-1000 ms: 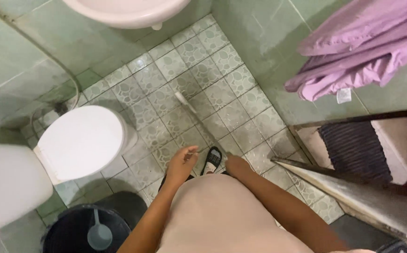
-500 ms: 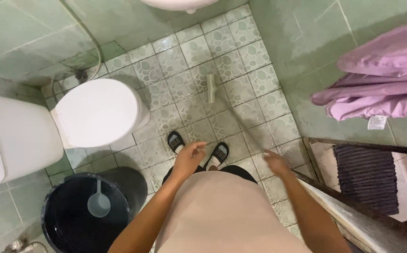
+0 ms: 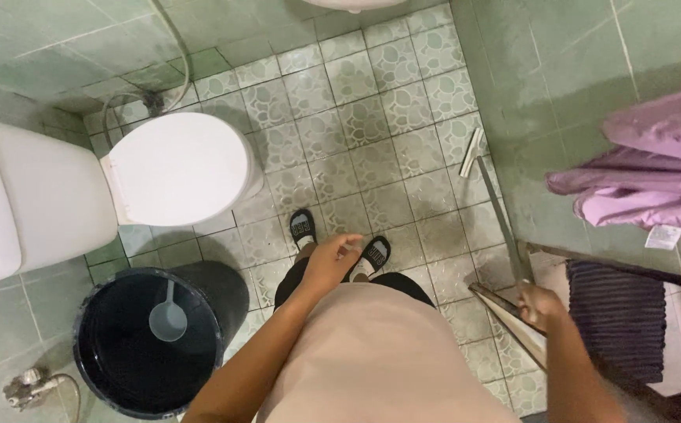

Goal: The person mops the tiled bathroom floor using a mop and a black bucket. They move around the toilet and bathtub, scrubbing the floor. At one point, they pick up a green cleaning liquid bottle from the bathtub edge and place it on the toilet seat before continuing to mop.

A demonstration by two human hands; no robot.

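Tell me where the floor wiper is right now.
In the head view the floor wiper is on the right, its head on the tiled floor against the green wall, its long handle running back to the right hand.

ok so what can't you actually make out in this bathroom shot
- Head view: the white washbasin is cut off by the top edge; only its rim shows.
- Right hand closes on a long thin grey pole; its lower end is hidden behind the hand.
- Black round bucket: the pale ladle shows, but the dark inside hides any water level.
- White toilet tank is cut by the left edge.
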